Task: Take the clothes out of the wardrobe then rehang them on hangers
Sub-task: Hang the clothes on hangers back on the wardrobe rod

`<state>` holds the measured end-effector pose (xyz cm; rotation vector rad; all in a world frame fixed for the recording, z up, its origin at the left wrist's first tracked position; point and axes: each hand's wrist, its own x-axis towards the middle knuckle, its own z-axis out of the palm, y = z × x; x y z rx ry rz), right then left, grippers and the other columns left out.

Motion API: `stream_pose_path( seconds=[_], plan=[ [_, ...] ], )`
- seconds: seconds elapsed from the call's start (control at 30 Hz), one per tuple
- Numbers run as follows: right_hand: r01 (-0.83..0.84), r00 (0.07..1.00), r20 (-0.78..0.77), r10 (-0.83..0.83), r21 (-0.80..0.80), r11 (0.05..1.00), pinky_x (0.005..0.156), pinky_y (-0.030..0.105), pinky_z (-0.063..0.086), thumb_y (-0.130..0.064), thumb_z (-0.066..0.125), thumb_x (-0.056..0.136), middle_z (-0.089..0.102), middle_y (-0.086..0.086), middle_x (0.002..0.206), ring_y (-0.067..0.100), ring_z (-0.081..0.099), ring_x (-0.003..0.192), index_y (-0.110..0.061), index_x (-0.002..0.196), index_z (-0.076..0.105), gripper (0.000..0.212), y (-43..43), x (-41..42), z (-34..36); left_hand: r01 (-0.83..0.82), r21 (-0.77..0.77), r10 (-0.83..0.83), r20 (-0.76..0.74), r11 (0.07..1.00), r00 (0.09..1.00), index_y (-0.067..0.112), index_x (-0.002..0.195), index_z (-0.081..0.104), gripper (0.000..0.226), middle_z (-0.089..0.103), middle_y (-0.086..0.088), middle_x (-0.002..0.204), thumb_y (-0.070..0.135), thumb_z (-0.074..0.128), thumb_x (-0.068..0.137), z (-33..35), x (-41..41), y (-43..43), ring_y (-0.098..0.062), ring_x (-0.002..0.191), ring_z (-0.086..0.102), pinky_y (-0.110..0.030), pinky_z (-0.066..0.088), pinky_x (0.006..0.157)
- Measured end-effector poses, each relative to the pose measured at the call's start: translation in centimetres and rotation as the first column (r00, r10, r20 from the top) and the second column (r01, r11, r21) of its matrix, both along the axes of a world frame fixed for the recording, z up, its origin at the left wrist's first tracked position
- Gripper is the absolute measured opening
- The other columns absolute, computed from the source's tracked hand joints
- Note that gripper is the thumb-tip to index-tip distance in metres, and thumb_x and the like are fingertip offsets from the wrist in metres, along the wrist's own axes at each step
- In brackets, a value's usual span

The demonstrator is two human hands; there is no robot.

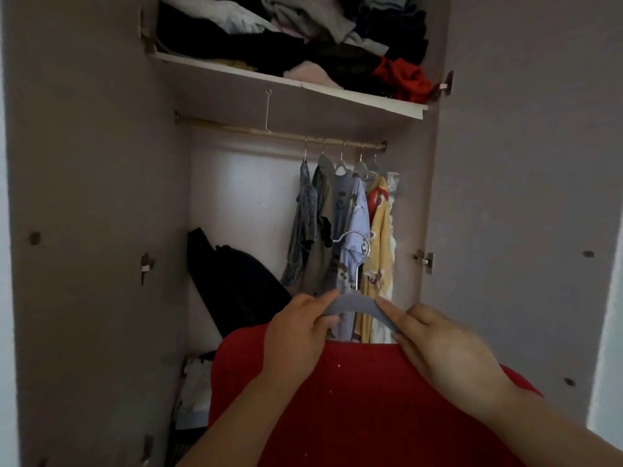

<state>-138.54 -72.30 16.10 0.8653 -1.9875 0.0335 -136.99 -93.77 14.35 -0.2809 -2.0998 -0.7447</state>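
Item: grey hanger (354,303), hook up, held in front of the open wardrobe (101,197); your left hand (296,335) pinches its left arm between thumb and fingers, and your right hand (445,348) pinches its right arm likewise. The red garment (354,399) hangs straight below both hands, its top edge just under the hanger; whether the hanger's ends sit inside it cannot be told. Behind: 5 hung garments (350,224) at the right end of the rail (236,129), piled clothes (303,35) on the shelf (236,70) above.
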Motion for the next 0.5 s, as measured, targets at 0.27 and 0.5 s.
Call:
stream_pose_path(
  seconds=[0.27, 0.5],
  plan=[
    [-0.115, 0.985, -0.125, 0.119, 0.044, 0.992, 0.029, 0.024, 0.035, -0.027, 0.066, 0.080, 0.057, -0.004, 0.072, 0.013, 0.057, 0.051, -0.021, 0.124, 0.060, 0.045, -6.1, -14.5, 3.2, -0.152, 0.111, 0.153, -0.001, 0.982, 0.988, 0.030, 0.127, 0.056, 0.042, 0.061, 0.000, 0.098, 0.017, 0.063, 0.087, 3.0, -11.1, -4.9, -0.012, 0.095, 0.056, -0.020, 0.042, 0.080],
    [-0.228, 0.964, -0.126, 0.232, 0.045, 0.973, 0.027, 0.027, 0.039, -0.019, 0.079, 0.070, 0.057, 0.002, 0.072, 0.018, 0.056, 0.051, -0.015, 0.122, 0.062, 0.055, -12.4, -24.1, 7.0, -0.317, 0.115, 0.321, -0.017, 0.941, 0.947, 0.031, 0.125, 0.058, 0.041, 0.061, -0.001, 0.096, 0.019, 0.064, 0.086, 7.1, -18.4, -9.8, -0.017, 0.098, 0.057, -0.025, 0.042, 0.085]
  ],
)
